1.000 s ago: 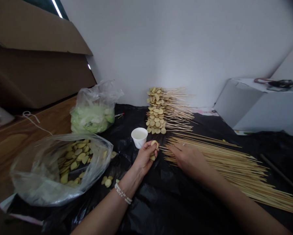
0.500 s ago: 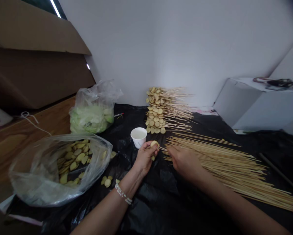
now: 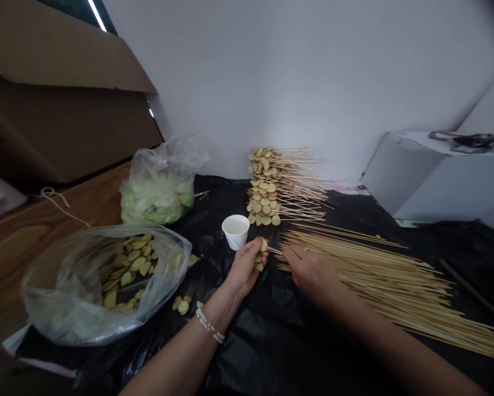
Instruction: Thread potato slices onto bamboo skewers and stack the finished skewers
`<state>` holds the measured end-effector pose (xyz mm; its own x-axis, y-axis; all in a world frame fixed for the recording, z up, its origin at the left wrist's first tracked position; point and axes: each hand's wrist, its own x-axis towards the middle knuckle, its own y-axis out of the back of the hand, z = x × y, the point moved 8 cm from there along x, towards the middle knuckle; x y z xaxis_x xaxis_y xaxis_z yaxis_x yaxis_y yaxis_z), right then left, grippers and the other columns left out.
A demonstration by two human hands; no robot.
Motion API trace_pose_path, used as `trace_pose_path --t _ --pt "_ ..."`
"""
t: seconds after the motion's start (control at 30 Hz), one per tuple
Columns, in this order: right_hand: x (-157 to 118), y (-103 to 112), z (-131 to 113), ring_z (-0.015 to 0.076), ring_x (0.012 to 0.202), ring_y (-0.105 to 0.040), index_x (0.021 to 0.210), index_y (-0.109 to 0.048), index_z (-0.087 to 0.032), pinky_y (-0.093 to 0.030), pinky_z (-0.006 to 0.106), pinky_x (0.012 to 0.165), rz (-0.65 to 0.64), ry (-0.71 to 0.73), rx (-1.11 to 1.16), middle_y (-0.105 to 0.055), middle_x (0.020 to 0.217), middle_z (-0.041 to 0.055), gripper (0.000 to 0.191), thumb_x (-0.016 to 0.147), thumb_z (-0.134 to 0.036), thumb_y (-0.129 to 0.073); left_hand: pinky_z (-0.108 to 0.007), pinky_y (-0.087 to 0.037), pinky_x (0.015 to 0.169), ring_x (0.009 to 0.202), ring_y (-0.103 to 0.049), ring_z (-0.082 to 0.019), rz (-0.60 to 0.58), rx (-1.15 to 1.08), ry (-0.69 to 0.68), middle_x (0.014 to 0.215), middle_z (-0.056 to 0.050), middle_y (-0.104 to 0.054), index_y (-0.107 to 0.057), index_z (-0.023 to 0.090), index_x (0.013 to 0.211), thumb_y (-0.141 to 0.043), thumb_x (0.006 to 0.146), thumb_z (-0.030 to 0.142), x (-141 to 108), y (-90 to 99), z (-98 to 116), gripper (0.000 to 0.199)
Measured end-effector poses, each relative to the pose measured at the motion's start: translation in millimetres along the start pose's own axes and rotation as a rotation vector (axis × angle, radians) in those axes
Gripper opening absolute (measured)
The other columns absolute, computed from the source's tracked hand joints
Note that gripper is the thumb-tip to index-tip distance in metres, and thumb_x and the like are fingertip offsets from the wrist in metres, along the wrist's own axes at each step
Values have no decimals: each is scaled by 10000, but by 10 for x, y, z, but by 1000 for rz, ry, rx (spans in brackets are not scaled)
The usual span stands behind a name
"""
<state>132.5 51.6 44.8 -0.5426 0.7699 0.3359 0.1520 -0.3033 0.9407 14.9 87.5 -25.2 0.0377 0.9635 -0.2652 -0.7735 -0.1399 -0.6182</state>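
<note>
My left hand, with a beaded bracelet at its wrist, is closed around a few pale potato slices just in front of the white cup. To its right my right hand pinches a thin wooden skewer, whose far end meets the slices in the left hand. Many loose skewers lie beside and partly behind the right hand. Beyond the hands, filled skewers with rows of slices are stacked, sticks to the right.
An open plastic bag of slices lies at the left, with a few loose slices near it. Behind stands a bag of green vegetable pieces. A cardboard box is back left, a white box back right. Black plastic covers the surface.
The slice at my left fingertips has turned from facing up to a more tilted position. Both hands stay close together, and the whole view has shifted slightly.
</note>
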Motion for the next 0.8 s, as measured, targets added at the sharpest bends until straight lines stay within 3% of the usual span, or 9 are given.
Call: trace_pose_path --t 0.17,0.47,0.63,0.8 --pt "-34 15 -82 159 613 -517 860 -574 -167 -225 302 525 5 51 -56 -595 770 43 184 827 -36 -449 -116 -419 470 516 -522 -32 20 1 -6 646 -7 -599 -669 93 728 -827 574 319 -4 15 -15 315" --pt "-49 138 -215 175 642 -507 783 -537 -177 -242 307 555 165 137 -111 -572 729 37 143 848 -64 -481 -128 -399 485 536 -525 -39 11 26 -39 652 -14 -611 -684 100 718 -828 564 332 -30 -16 9 313" --pt "-52 53 -220 174 608 -504 811 -538 -173 -216 306 526 76 89 -164 -575 731 45 150 848 -51 -458 -132 -395 494 551 -521 -42 10 44 -43 660 -14 -603 -687 101 710 -829 558 345 -31 -21 -1 321" --pt "-52 -48 -146 170 621 -526 866 -557 -178 -221 303 521 -33 17 -74 -606 785 48 164 841 -53 -453 -138 -384 490 541 -507 -41 -8 73 -24 675 -22 -601 -688 95 719 -825 561 363 -41 -38 -12 340"
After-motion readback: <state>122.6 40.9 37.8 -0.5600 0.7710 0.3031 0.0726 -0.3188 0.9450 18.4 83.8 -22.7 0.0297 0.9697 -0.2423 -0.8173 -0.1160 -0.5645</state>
